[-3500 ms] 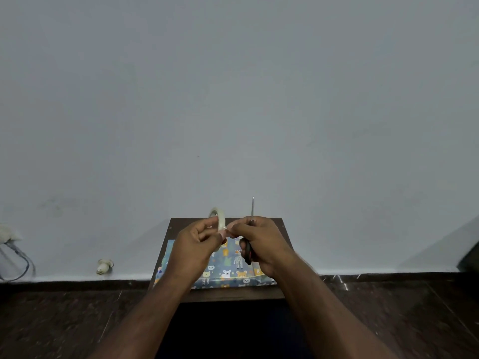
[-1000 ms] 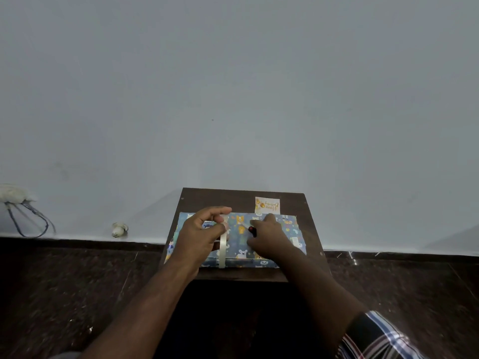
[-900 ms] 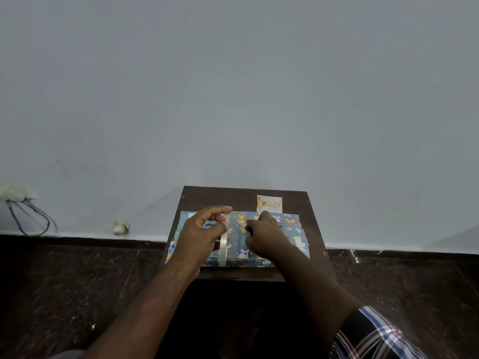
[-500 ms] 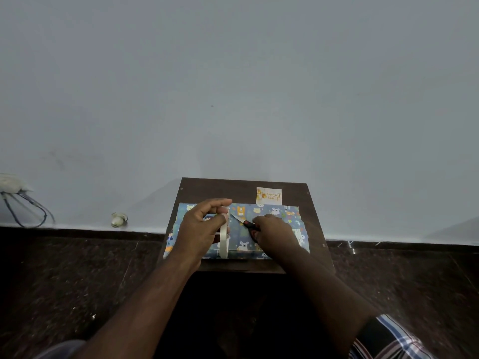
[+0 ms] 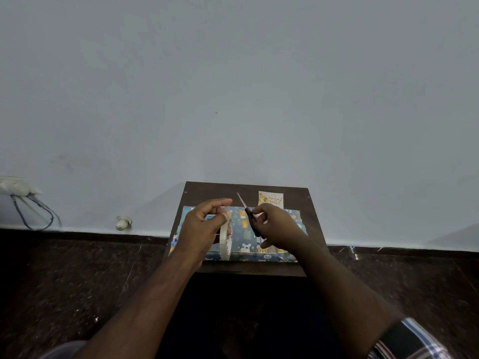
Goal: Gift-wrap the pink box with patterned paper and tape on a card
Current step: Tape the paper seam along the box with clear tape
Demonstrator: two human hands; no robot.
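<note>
the box (image 5: pixel 243 235) sits flat on the small dark bench (image 5: pixel 248 189), already covered in blue patterned paper with little animals on it, so none of its pink shows. it fills most of the bench top, its near edge close to the front of the bench. the card (image 5: pixel 270 198), pale with orange lettering, lies on the bare wood just behind the box toward the right.

both hands hang just above the wrapped box. the left hand (image 5: pixel 201 225) is curled round a roll of tape (image 5: pixel 225 238), which stands on edge with its rim facing the person; the thumb and forefinger are pinched near the top of the roll. whether a strip is pulled out between the hands is too fine to tell. the right hand (image 5: pixel 276 228) grasps a pair of scissors (image 5: pixel 247 212) by dark handles, the blades pointing up and away to the left, over the far edge of the box. a plaid sleeve (image 5: pixel 412 340) shows on the right forearm.

the bench stands against a plain pale wall (image 5: pixel 233 86). the floor (image 5: pixel 64 281) around it is dark speckled stone. off to the left, a cable (image 5: pixel 33 213) hangs from a white fitting on the wall, and a small white object (image 5: pixel 124 222) lies at the foot of the wall.
</note>
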